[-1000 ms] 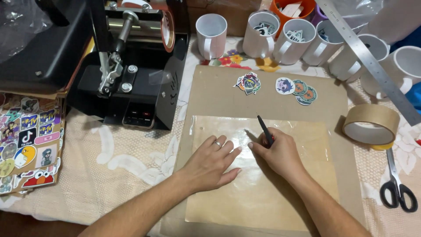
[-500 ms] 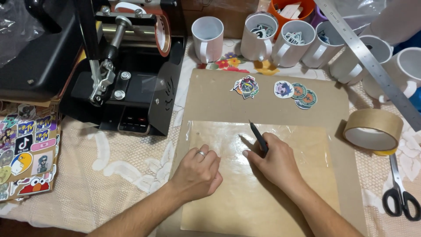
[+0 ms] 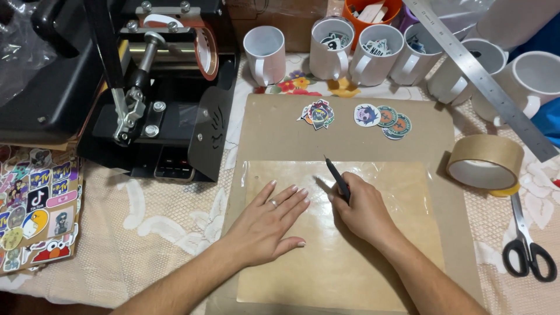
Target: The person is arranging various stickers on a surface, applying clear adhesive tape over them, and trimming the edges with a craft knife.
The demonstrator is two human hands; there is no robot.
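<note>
My left hand point(image 3: 269, 224) lies flat, fingers spread, on a clear plastic sheet point(image 3: 385, 192) that covers part of a brown board point(image 3: 274, 128). My right hand point(image 3: 363, 211) rests beside it on the sheet and grips a thin black pen-like tool point(image 3: 337, 179), its tip pointing away from me. A few round stickers point(image 3: 382, 119) and another sticker cluster point(image 3: 318, 114) lie on the board's far part.
A black mug heat press point(image 3: 157, 87) stands at the left. White mugs point(image 3: 332, 49) line the back under a steel ruler point(image 3: 484, 76). A tape roll point(image 3: 484, 163) and black scissors point(image 3: 528, 245) lie right; a sticker sheet point(image 3: 35, 216) lies left.
My left hand went from curled to flat with fingers spread on the plastic sheet. My right hand stayed on the sheet with the black tool, shifting slightly.
</note>
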